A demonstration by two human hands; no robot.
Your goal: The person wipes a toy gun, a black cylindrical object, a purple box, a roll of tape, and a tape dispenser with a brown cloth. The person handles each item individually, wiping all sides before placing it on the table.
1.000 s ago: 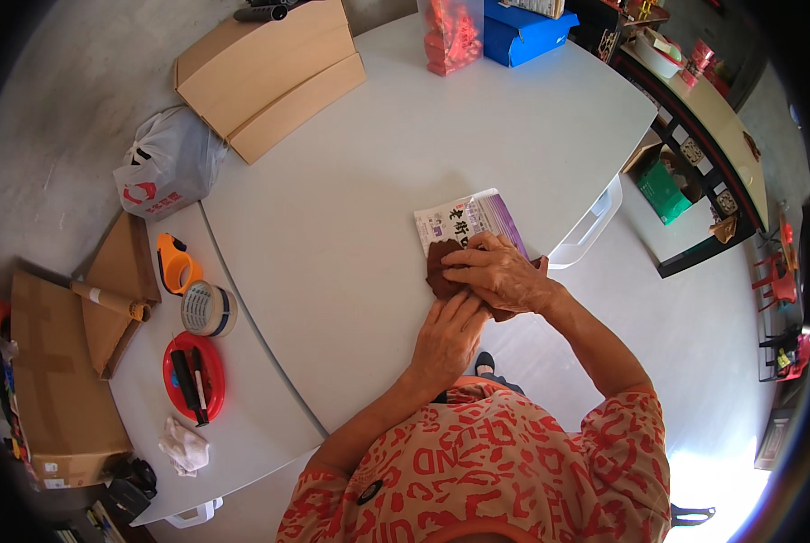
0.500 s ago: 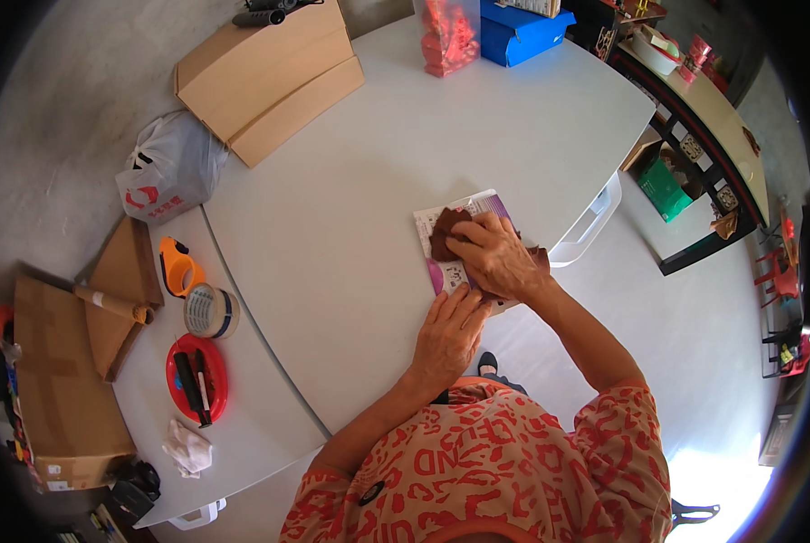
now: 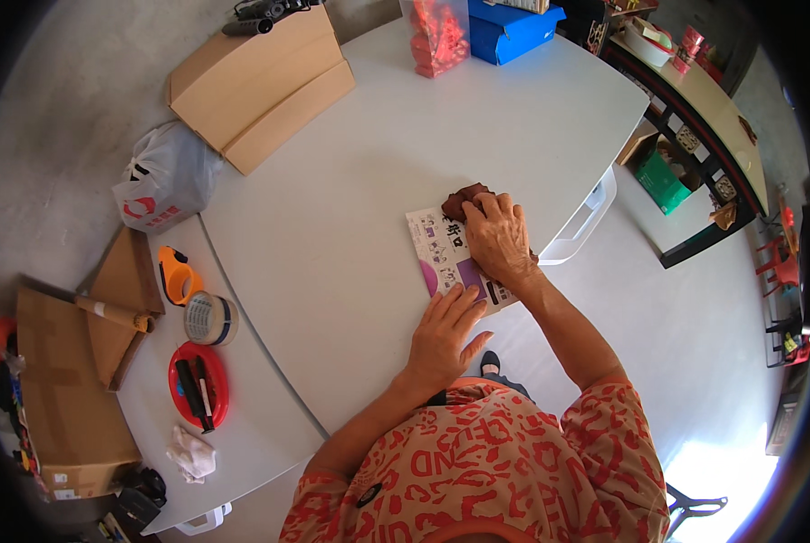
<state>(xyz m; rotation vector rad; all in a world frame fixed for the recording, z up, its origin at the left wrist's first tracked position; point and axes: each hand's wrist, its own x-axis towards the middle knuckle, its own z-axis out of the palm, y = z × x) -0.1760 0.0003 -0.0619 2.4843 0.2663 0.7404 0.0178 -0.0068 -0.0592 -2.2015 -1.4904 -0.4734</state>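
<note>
A dark brown, crumpled piece of cloth (image 3: pixel 464 201) is held in the right hand (image 3: pixel 500 237), whose fingers are closed on it from above. The cloth is located on the upper right part of a flat, rectangular, white-and-purple printed card (image 3: pixel 436 246), which lies on a pale grey, smooth tabletop (image 3: pixel 332 226) close to its edge. Part of the cloth is covered by the palm, so how far it extends beneath the hand cannot be told. The left hand (image 3: pixel 445 339) is found with nothing in its grip; its fingers are extended, the thumb is held apart, and the fingertips are laid on the card's near edge. At the left, beyond a dark seam in the table surface, an orange-and-black plastic tape dispenser (image 3: pixel 180 279) is noted, with a wide roll of pale tape (image 3: pixel 209 319) just beside it. Nearer the wearer, dark, slender objects (image 3: pixel 188 389) are seen lying in a round red plastic dish (image 3: pixel 223 389), with a crumpled whitish rag (image 3: pixel 192 454) near it. At the far side, a clear container filled with red items (image 3: pixel 439 41) is placed next to a bright blue box (image 3: pixel 518 34).
</note>
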